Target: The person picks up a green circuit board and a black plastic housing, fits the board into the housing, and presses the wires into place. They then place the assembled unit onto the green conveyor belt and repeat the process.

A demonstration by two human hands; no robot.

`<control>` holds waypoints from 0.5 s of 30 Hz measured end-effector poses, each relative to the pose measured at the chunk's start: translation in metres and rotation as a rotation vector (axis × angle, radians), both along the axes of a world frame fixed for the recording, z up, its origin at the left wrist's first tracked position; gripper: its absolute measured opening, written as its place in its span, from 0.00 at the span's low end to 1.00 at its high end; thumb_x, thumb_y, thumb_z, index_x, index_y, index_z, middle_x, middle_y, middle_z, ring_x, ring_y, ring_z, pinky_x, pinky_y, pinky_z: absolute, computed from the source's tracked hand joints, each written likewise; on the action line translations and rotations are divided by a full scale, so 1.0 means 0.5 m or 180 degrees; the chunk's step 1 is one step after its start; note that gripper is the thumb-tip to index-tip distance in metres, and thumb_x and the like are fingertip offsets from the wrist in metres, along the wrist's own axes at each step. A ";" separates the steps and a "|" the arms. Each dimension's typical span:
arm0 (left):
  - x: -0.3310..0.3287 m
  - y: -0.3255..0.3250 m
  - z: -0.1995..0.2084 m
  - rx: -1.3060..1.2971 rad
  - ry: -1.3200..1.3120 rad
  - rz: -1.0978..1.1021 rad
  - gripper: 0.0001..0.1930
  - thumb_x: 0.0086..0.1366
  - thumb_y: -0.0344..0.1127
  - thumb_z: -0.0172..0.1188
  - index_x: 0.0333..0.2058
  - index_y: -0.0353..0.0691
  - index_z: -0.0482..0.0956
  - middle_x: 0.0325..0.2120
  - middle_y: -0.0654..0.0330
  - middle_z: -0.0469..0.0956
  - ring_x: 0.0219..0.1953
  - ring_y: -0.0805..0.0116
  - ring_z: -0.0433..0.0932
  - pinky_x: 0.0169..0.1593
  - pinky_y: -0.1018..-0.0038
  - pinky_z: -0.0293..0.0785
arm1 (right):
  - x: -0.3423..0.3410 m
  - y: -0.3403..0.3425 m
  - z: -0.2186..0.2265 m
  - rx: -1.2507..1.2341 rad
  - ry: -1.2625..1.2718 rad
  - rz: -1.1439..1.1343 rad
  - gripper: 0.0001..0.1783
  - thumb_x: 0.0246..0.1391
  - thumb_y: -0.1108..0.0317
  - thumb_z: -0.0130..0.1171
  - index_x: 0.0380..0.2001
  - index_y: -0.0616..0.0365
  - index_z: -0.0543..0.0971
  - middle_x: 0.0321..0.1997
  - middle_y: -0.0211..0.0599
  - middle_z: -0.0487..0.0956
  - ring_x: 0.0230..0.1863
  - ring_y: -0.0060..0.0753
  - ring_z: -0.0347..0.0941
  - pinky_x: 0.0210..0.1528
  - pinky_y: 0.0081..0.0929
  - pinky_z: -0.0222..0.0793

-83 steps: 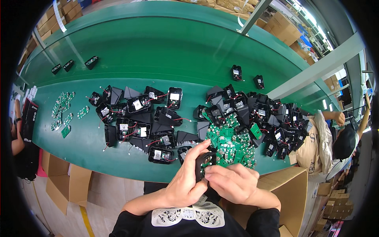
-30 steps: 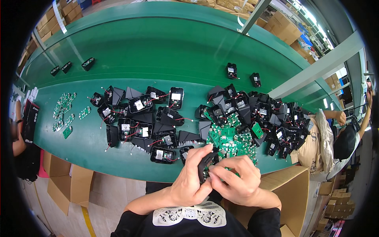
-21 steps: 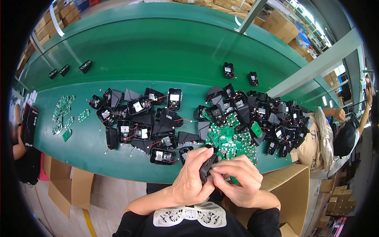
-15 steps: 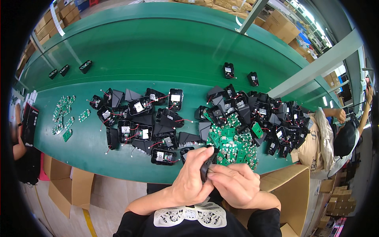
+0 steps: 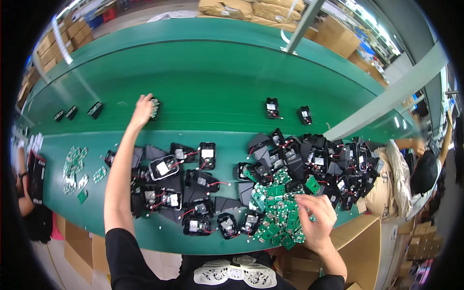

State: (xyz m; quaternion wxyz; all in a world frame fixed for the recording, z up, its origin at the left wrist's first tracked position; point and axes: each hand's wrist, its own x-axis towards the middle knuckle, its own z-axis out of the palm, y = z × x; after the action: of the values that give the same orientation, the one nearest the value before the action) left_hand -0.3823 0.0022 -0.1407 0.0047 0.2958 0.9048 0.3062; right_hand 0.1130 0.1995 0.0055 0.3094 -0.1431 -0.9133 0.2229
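Out over the green belt, my left hand (image 5: 142, 112) is closed on a black plastic housing (image 5: 154, 109) with a green circuit board showing at its open side. My right hand (image 5: 318, 220) hovers at the right edge of a heap of green circuit boards (image 5: 278, 212). Its fingers are bent and slightly apart, and I see nothing held in them. Black housings (image 5: 197, 181) with red wires lie in a cluster beneath and right of my left forearm. A larger pile of the same housings (image 5: 319, 159) spreads beyond the boards to the right.
Three filled housings (image 5: 95, 110) stand far left on the belt, and two more (image 5: 272, 107) sit right of centre. Loose boards (image 5: 75, 164) lie at the table's left. Cardboard boxes (image 5: 360, 241) flank me below the table edge. Other people work at both sides.
My hands have parted from the housing they held together. The left carried it forward and left onto the belt; the right moved right to the boards. The view has tilted upward.
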 end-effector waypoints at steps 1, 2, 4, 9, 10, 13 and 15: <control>0.005 0.030 -0.008 -0.0091 0.0041 0.0109 0.24 0.61 0.40 0.37 0.52 0.33 0.65 0.54 0.44 0.62 0.60 0.48 0.55 0.62 0.60 0.47 | 0.010 0.012 -0.009 0.0002 -0.0107 -0.0167 0.13 0.33 0.85 0.59 0.27 0.61 0.78 0.32 0.35 0.79 0.27 0.31 0.72 0.28 0.22 0.66; -0.024 0.034 0.026 -0.1758 0.0432 -0.0335 0.24 0.61 0.40 0.39 0.53 0.34 0.64 0.55 0.44 0.60 0.60 0.48 0.54 0.62 0.60 0.47 | 0.013 0.020 -0.012 -0.0078 -0.0260 -0.0238 0.13 0.34 0.85 0.59 0.28 0.61 0.78 0.31 0.35 0.79 0.28 0.32 0.72 0.28 0.23 0.66; -0.082 -0.025 0.002 -0.1231 0.0805 -0.0151 0.26 0.60 0.41 0.40 0.54 0.30 0.61 0.54 0.41 0.61 0.59 0.49 0.57 0.62 0.63 0.49 | 0.016 0.031 -0.022 -0.0162 -0.0516 -0.0313 0.12 0.35 0.82 0.61 0.28 0.58 0.79 0.30 0.34 0.78 0.29 0.33 0.72 0.29 0.24 0.67; 0.054 0.062 0.144 -0.0552 0.1124 0.0167 0.30 0.55 0.40 0.51 0.56 0.38 0.59 0.52 0.47 0.64 0.56 0.53 0.59 0.57 0.62 0.56 | 0.022 0.059 -0.072 -0.0183 -0.1456 -0.0247 0.10 0.37 0.73 0.65 0.28 0.54 0.80 0.27 0.30 0.74 0.27 0.30 0.71 0.25 0.23 0.67; 0.114 0.097 0.174 -0.0029 0.1463 -0.0310 0.28 0.55 0.37 0.52 0.56 0.40 0.60 0.52 0.49 0.64 0.55 0.54 0.59 0.57 0.62 0.55 | 0.019 0.059 -0.076 -0.0141 -0.1620 -0.0236 0.10 0.37 0.69 0.65 0.28 0.54 0.80 0.26 0.30 0.73 0.28 0.32 0.72 0.28 0.25 0.69; 0.368 0.237 0.285 -0.0106 0.0837 -0.2603 0.25 0.43 0.26 0.54 0.45 0.39 0.69 0.45 0.53 0.68 0.52 0.55 0.63 0.56 0.63 0.57 | 0.012 0.064 -0.076 -0.0071 -0.1781 -0.0036 0.09 0.39 0.68 0.64 0.28 0.55 0.78 0.26 0.31 0.72 0.29 0.33 0.72 0.27 0.28 0.70; 0.468 0.275 0.249 -0.0146 0.0764 -0.3606 0.24 0.41 0.27 0.59 0.43 0.40 0.72 0.43 0.56 0.69 0.50 0.59 0.64 0.53 0.66 0.61 | -0.001 0.069 -0.067 0.0028 -0.1746 0.0154 0.09 0.39 0.67 0.63 0.29 0.54 0.78 0.25 0.31 0.72 0.29 0.33 0.73 0.26 0.27 0.70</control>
State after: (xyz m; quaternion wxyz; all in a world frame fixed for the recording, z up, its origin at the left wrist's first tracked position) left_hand -0.1482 0.1396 -0.0162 0.0715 0.7665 0.6059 0.2005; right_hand 0.1124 0.2341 -0.0281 0.0458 -0.1748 -0.9671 0.1792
